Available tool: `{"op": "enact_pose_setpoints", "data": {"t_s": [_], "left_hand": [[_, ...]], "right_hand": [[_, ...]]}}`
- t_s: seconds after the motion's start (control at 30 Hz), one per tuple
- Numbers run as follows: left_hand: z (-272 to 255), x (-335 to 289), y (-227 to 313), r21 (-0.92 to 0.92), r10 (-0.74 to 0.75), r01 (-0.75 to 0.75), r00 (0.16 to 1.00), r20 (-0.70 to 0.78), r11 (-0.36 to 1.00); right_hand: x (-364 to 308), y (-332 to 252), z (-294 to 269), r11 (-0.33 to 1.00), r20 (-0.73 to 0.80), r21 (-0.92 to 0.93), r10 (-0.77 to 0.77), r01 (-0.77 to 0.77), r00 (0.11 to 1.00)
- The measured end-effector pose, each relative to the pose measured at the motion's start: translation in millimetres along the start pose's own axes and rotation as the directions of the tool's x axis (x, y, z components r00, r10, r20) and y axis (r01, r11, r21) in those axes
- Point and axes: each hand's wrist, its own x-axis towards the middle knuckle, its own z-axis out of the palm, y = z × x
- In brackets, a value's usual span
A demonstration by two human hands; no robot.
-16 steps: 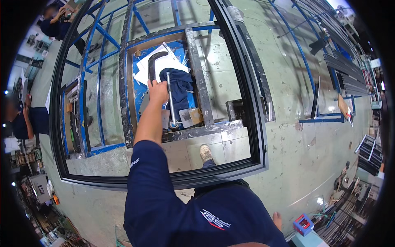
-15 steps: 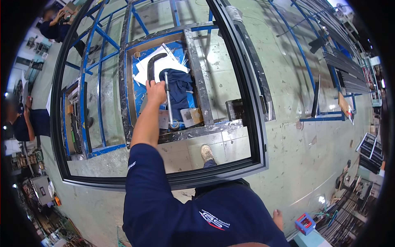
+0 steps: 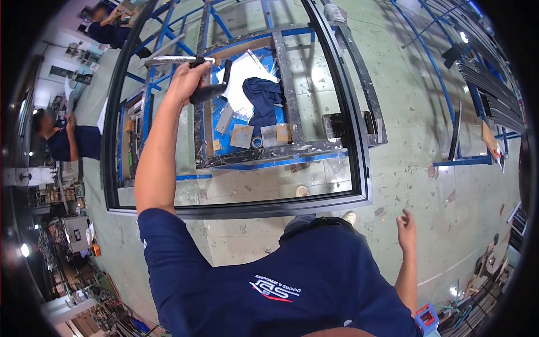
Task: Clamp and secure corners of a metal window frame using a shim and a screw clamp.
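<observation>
My left hand is raised over the left side of a work table and is shut on a tool with a black handle and a silver rod pointing left. Below it, the table carries white sheets, a dark blue cloth, small cardboard squares and a tape roll. A large black window frame surrounds the table. My right hand hangs at my side, fingers apart, holding nothing.
A person in dark blue sits at the left, and another works at the top left. Blue metal racks and long dark profiles lie on the concrete floor to the right. Shelves with clutter stand at the lower left.
My left hand has lifted the black-handled tool off the table, up and to the left. My right hand has come into view at my side.
</observation>
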Motion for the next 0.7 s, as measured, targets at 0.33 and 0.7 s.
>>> {"op": "enact_pose_setpoints", "data": {"t_s": [0.33, 0.7], "left_hand": [[123, -260, 188, -0.776, 0.167, 0.040, 0.968, 0.185, 0.629], [302, -373, 270, -0.567, 0.627, -0.432, 0.752, 0.201, 0.701]], "right_hand": [[-27, -265, -68, 0.403, 0.120, 0.543, -0.905, 0.736, 0.408], [-39, -223, -205, 0.454, 0.078, 0.604, -0.852, 0.655, 0.518]]}}
